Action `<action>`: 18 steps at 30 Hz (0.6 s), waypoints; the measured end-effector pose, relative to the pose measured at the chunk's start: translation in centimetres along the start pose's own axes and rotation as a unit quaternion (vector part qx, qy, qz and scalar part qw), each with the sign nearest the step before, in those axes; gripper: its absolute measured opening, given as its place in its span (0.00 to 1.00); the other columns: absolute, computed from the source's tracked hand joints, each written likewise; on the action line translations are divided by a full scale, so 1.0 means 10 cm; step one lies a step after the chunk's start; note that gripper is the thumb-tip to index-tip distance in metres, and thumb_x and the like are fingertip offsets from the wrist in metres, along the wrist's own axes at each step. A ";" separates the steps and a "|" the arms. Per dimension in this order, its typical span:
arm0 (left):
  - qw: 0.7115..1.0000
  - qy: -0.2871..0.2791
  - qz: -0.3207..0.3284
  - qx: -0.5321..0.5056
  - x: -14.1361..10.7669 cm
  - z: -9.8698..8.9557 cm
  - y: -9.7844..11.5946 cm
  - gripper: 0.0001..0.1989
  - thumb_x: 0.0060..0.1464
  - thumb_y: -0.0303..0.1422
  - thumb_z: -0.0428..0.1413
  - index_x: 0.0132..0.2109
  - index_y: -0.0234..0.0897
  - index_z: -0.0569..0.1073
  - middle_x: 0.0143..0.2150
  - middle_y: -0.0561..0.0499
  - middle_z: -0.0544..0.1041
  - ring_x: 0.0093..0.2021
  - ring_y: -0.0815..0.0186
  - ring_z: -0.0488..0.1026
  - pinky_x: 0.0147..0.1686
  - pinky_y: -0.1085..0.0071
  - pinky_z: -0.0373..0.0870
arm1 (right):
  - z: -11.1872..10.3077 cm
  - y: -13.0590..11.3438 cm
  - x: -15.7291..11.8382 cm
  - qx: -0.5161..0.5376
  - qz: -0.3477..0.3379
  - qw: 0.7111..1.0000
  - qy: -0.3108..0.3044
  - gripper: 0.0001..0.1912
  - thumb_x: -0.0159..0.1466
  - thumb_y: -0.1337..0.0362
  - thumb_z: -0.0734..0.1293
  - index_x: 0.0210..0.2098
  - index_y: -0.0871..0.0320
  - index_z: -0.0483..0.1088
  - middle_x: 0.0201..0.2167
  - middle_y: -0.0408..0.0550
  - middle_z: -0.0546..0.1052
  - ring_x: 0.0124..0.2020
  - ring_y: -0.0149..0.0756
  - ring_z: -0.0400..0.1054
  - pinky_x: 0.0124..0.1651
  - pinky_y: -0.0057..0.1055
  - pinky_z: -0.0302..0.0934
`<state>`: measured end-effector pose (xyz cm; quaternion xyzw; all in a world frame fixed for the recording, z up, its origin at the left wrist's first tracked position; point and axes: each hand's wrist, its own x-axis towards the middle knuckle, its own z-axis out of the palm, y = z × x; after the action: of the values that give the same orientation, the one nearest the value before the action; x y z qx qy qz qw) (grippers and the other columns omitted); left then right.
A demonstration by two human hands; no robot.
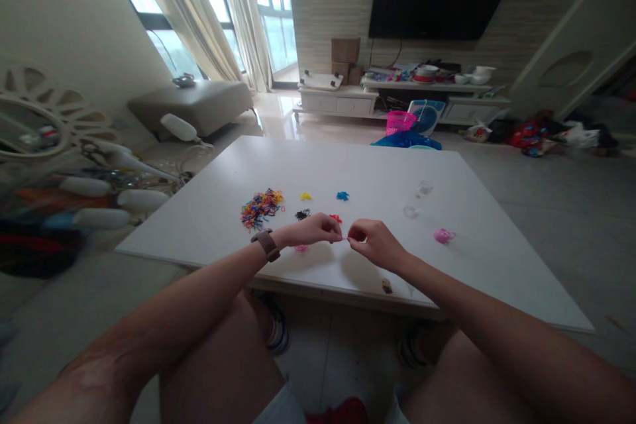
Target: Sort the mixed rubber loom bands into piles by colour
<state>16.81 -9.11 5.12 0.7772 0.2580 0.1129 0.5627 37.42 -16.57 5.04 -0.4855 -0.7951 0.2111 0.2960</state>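
Above the near part of the white table, my left hand (324,229) and my right hand (370,240) meet fingertip to fingertip, both pinched closed. A small pink rubber band (344,238) is stretched between them. Close around my left hand lie little heaps of bands: black bands (303,214), red bands (336,218), partly covered, and pink bands (301,248), partly behind my wrist. Farther back are yellow bands (305,196) and blue bands (342,195). A large mixed pile of coloured bands (260,208) spreads out to the left.
Right of my hands on the white table (387,169) are a pink round object (442,236), clear plastic pieces (410,211) and a small brown-yellow figure (387,286) near the front edge. Beyond the table stand a pink basket (399,121) and a low cabinet (338,103).
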 end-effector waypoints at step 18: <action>0.980 0.061 -0.173 0.073 -0.25 -0.52 -0.37 0.10 0.45 0.38 0.65 0.31 0.35 0.80 0.21 0.53 0.75 0.21 0.72 0.64 0.24 0.75 0.56 | -0.01 0.02 -0.03 -0.030 0.003 0.999 -0.028 0.04 0.60 0.71 0.67 0.30 0.57 0.73 0.29 0.44 0.75 0.29 0.31 0.67 0.34 0.27 0.59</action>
<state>11.24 -5.29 3.76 0.7513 0.4301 0.0423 0.4988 37.78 -16.78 4.88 -0.4905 -0.8073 0.2017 0.2588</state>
